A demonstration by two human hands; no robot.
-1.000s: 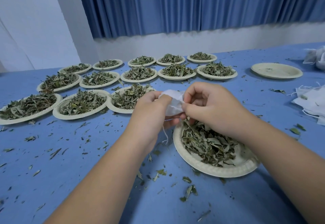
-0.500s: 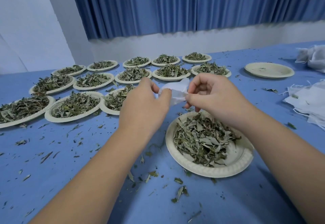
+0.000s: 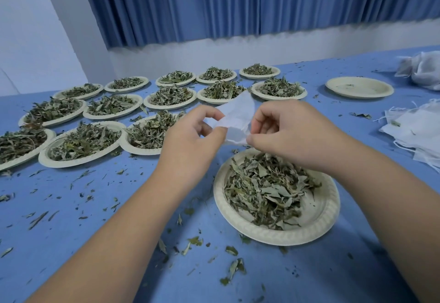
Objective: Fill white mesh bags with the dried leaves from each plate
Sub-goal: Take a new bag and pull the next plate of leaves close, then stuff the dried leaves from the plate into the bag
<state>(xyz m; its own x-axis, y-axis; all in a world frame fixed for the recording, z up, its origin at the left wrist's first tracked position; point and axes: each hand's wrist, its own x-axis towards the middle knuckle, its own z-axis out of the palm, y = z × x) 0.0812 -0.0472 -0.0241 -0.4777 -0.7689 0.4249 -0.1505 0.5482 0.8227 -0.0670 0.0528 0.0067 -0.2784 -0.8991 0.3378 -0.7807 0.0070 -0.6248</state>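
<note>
A small white mesh bag [image 3: 237, 118] is held in the air between my two hands, above the far rim of the nearest plate. My left hand [image 3: 190, 140] pinches its left edge and my right hand [image 3: 288, 133] pinches its lower right edge, so the bag is stretched between them. Below sits a cream paper plate [image 3: 328, 212] heaped with dried leaves [image 3: 266, 188]. Several more plates of dried leaves [image 3: 83, 140] stand in rows on the left and far side.
An empty paper plate [image 3: 359, 87] lies at the far right. A stack of flat white mesh bags [image 3: 419, 133] sits at the right edge, with bunched white bags [image 3: 423, 69] behind it. Leaf crumbs [image 3: 190, 243] litter the blue tablecloth [image 3: 71, 219].
Both hands lifted the bag from just over the plate and drew apart, spreading it out between them. The view shifted slightly right.
</note>
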